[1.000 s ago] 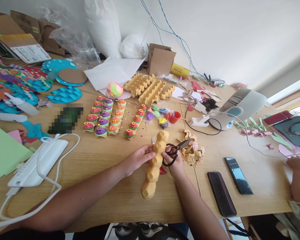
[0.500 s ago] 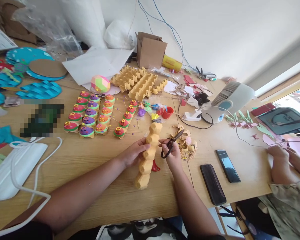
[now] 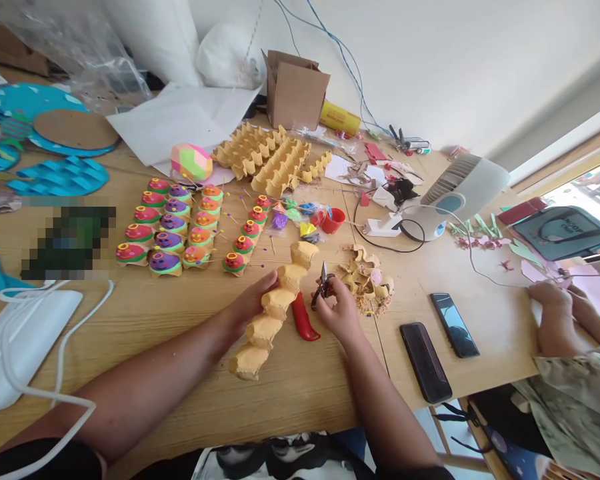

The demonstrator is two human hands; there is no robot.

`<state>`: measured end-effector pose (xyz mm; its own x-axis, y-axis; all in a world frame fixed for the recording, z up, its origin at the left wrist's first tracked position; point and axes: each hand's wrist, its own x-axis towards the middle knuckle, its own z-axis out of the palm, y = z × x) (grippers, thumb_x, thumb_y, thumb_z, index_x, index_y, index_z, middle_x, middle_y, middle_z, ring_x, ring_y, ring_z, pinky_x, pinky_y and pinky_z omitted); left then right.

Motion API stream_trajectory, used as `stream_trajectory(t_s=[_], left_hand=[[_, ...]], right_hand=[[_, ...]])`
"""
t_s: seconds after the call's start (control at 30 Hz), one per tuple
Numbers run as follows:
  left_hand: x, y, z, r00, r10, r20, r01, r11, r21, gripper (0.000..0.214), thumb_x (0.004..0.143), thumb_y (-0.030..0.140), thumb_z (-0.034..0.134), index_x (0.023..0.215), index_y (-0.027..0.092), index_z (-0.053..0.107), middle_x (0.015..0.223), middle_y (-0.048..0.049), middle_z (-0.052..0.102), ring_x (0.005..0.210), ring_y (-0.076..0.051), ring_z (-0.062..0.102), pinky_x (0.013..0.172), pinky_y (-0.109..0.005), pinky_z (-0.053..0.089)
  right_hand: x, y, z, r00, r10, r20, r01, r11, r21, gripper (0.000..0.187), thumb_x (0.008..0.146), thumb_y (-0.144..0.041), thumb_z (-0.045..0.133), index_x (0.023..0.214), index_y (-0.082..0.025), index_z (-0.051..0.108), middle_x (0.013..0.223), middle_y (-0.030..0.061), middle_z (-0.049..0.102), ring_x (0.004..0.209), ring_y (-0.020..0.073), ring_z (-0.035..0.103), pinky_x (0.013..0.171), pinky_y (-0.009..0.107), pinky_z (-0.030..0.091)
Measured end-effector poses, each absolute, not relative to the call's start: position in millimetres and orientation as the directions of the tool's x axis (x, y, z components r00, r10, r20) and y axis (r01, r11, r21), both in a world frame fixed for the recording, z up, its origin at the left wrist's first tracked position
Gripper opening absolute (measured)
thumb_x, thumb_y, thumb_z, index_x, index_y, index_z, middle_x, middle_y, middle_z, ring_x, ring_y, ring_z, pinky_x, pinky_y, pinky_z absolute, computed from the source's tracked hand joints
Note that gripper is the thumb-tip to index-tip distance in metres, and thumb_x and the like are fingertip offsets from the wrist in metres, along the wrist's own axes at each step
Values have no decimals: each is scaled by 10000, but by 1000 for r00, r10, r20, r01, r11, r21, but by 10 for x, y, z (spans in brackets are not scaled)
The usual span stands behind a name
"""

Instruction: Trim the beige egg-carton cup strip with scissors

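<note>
My left hand [image 3: 253, 301] grips a long yellow egg-carton strip [image 3: 275, 307] near its middle, lifted at a slant over the wooden table [image 3: 190, 333]. My right hand [image 3: 337, 312] is closed round black scissors [image 3: 323, 285], blades pointing up, just right of the strip. A red-handled tool [image 3: 304, 321] lies on the table between my hands. A pile of carton scraps [image 3: 367, 280] sits just beyond my right hand.
Rows of painted carton cups [image 3: 180, 227] and yellow egg trays [image 3: 273, 157] lie further back. Two phones [image 3: 437, 343] rest at the right. A white fan [image 3: 455, 193], cardboard box [image 3: 295, 90], white power strip [image 3: 15, 340] and blue paper shapes [image 3: 55, 173] surround. Another person's hands [image 3: 555, 313] work at far right.
My left hand swung the strip's lower end leftward, uncovering the red-handled tool. The scissors turned upright in my right hand. The view shifted right.
</note>
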<state>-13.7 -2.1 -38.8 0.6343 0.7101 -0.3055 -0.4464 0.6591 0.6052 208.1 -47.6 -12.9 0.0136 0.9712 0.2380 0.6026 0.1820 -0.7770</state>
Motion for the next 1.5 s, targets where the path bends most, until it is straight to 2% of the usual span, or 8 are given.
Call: stream_trajectory(t_s=[0.27, 0.4, 0.5, 0.63, 0.83, 0.93, 1.1, 1.5], left_hand=[[-72, -43, -219, 593, 729, -342, -484, 662, 572, 398, 803, 627, 824, 862, 249, 713, 652, 4, 665, 548, -155, 580, 536, -253, 438], [-61, -47, -200, 607, 704, -370, -464, 691, 554, 400, 803, 625, 818, 897, 250, 715, 656, 3, 664, 565, -159, 591, 548, -252, 436], [-68, -43, -198, 615, 694, -374, -449, 698, 558, 405, 806, 624, 814, 932, 248, 730, 660, 6, 665, 553, -146, 575, 549, -250, 428], [-64, -43, -226, 599, 718, -354, -477, 675, 563, 380, 814, 611, 811, 950, 262, 751, 696, -3, 697, 585, -163, 606, 573, -266, 453], [-36, -49, -293, 618, 715, -326, -515, 682, 519, 370, 841, 591, 787, 1094, 321, 761, 820, -27, 768, 746, -239, 723, 656, -319, 511], [-34, -49, -286, 610, 725, -320, -528, 673, 518, 334, 832, 552, 811, 1058, 311, 758, 816, -23, 769, 752, -227, 727, 666, -309, 518], [-41, -47, -251, 597, 743, -302, -538, 650, 536, 332, 816, 576, 823, 963, 288, 747, 718, -16, 723, 691, -227, 704, 609, -306, 497], [-45, -32, -256, 600, 741, -302, -538, 653, 532, 368, 766, 590, 858, 953, 291, 755, 774, -22, 736, 751, -247, 713, 683, -339, 534]], right_hand=[[2065, -520, -117, 8, 987, 162, 526, 134, -840, 121, 868, -334, 682, 912, -233, 632, 828, 23, 671, 754, 191, 612, 701, 318, 487], [2051, -516, -127, 41, 995, 95, 479, 64, -876, 321, 859, -442, 706, 706, -246, 504, 620, -43, 475, 579, 139, 435, 557, 282, 344], [2043, -506, -127, 70, 995, 72, 438, 34, -898, 391, 856, -488, 701, 659, -248, 464, 591, -59, 403, 556, 125, 363, 537, 276, 291], [2016, -529, -87, 45, 997, 56, 406, 32, -913, 378, 859, -521, 703, 704, -246, 496, 620, -50, 446, 570, 132, 403, 543, 272, 337], [2017, -585, -62, -24, 998, 66, 504, 69, -861, 271, 924, -501, 640, 983, -242, 585, 885, 31, 683, 774, 202, 629, 696, 317, 498], [2055, -560, -71, -10, 996, 84, 609, 73, -790, 239, 920, -459, 666, 1010, -243, 624, 865, 24, 685, 778, 208, 625, 705, 316, 482], [2118, -502, -55, -17, 988, 154, 727, 118, -676, 226, 907, -445, 736, 908, -229, 671, 783, 13, 633, 718, 193, 571, 653, 296, 412], [2165, -507, -167, 13, 971, 239, 817, 128, -563, 157, 900, -387, 800, 927, -248, 731, 775, 15, 678, 718, 207, 593, 649, 297, 401]])
